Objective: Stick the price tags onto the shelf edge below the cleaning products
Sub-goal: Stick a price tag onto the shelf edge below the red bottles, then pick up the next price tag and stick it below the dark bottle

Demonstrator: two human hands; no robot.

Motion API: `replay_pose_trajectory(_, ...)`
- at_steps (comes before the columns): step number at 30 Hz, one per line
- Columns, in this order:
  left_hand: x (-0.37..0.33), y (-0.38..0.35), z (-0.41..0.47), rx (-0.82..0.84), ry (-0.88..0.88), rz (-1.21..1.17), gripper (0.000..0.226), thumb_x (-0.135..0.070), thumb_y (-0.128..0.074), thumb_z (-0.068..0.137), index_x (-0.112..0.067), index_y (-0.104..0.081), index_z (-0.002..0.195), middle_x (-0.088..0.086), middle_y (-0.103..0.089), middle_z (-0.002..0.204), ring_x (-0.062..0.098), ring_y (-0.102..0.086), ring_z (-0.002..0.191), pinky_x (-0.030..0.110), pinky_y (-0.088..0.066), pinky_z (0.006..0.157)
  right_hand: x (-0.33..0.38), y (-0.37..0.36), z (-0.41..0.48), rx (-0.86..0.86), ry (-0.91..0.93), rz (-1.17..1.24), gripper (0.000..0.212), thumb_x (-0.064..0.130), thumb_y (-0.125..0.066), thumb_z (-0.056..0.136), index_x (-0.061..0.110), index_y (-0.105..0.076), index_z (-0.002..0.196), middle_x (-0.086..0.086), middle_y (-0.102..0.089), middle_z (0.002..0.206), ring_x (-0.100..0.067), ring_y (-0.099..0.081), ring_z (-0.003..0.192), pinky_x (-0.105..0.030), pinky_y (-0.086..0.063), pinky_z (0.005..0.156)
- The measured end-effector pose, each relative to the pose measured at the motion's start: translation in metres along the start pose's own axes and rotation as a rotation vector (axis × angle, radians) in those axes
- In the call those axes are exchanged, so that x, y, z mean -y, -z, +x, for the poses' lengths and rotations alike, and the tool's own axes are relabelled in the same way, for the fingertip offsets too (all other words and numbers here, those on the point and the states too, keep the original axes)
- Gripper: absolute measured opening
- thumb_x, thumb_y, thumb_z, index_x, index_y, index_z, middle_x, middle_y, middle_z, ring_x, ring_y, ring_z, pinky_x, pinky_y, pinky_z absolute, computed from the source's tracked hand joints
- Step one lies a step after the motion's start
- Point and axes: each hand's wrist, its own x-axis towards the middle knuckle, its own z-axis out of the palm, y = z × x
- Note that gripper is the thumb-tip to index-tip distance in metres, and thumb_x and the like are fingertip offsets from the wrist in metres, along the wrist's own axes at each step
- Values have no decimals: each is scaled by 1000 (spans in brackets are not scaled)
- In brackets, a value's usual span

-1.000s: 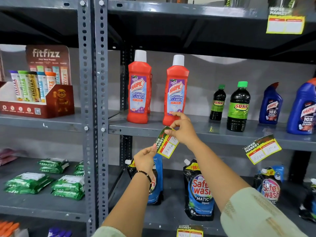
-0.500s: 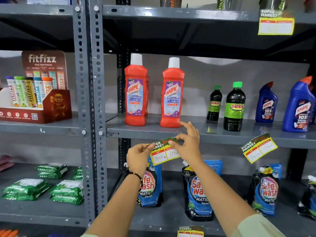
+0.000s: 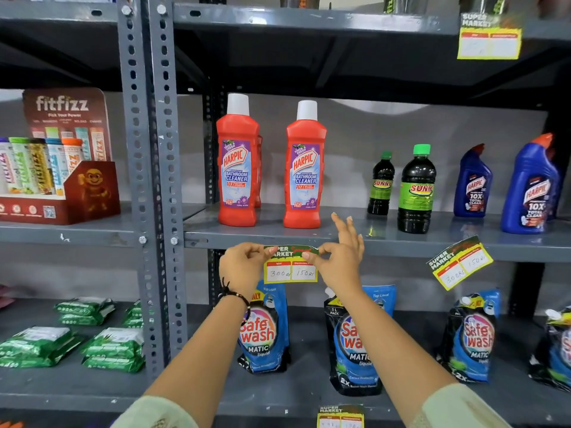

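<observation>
Price tag [image 3: 290,267] top under fingers [image 3: 312,256]

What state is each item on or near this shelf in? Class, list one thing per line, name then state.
price tag: level, held against the shelf edge
left hand: pinching the tag's left end
right hand: pinching the tag's right end
second tag: stuck on, tilted
red Harpic bottles: upright, capped
Sunny bottles: upright, capped
blue Harpic bottles: upright
Safewash pouches: standing below

top-right tag [image 3: 489,41] writing blurred, bottom tag [image 3: 340,416] cropped (illegible)
</observation>
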Motion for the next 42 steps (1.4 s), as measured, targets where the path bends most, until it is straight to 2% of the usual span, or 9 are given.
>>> replay_pose_trajectory(9,-12,-5,15,-24,18,85,27,-36,-76,70,-10,-67,65,4,-66,64,18,-58,62,35,-53,63,7,1,10,10,-91,-34,28,34,-74,70,12,-64,56,5,-22,153,-18,-3,143,-47,1,115)
replay_pose_trajectory(13,-11,-7,15,-27,3,99,28,-36,-75,70,-9,-66,71,1,-64,65,13,-56,61,21,-43,52,9,1,10,11,-108,-52,31,34,-73,70,16,-57,51,5,-21,153,-18,-2,143,-49,1,115)
replay_pose_trajectory(19,-9,-7,10,-137,-18,90,43,-36,-80,64,-14,-47,81,-7,-50,57,12,-50,54,22,-33,46,17,-2,15,12,-79,-311,56,68,-61,65,12,-69,67,2,-20,154,-22,-2,143,-54,3,112)
replay_pose_trajectory(26,1,-7,11,-193,-93,122,56,-40,-80,63,-17,-35,87,0,-48,59,18,-48,51,26,-35,44,19,-2,18,-77,-53,-524,61,77,-56,60,17,-68,70,2,-20,154,-28,0,143,-60,1,110)
replay_pose_trajectory(31,3,-8,9,-205,-106,132,52,-41,-78,66,-18,-35,87,-5,-46,57,10,-45,50,24,-31,43,14,-7,16,-163,-65,-472,70,77,-58,56,18,-51,93,-2,0,157,-30,8,142,-66,-1,108)
replay_pose_trajectory(33,1,-7,7,-213,-111,170,52,-43,-76,67,-18,-36,89,-6,-45,58,11,-44,50,23,-30,43,11,-7,16,-159,-54,-474,85,80,-53,56,19,-43,115,-5,8,156,-31,13,142,-66,2,108)
replay_pose_trajectory(35,-4,-7,3,-225,-121,194,51,-42,-75,68,-16,-38,93,-5,-48,61,15,-46,52,22,-27,43,9,-7,14,-127,-58,-493,107,84,-46,56,23,-16,139,-6,15,155,-29,19,140,-65,7,107)
replay_pose_trajectory(37,-8,-7,-1,-238,-143,206,49,-39,-74,70,-15,-40,97,-1,-52,70,19,-48,57,21,-24,44,7,-7,13,-86,-49,-491,113,85,-42,57,28,6,142,-4,18,155,-28,22,140,-64,10,107)
replay_pose_trajectory(42,-16,-12,-10,-229,-281,133,41,-29,-74,72,-14,-48,99,-3,-52,87,16,-50,70,26,-32,51,-3,17,6,-18,56,-184,100,71,-51,67,30,0,142,5,5,156,-17,14,142,-57,3,113)
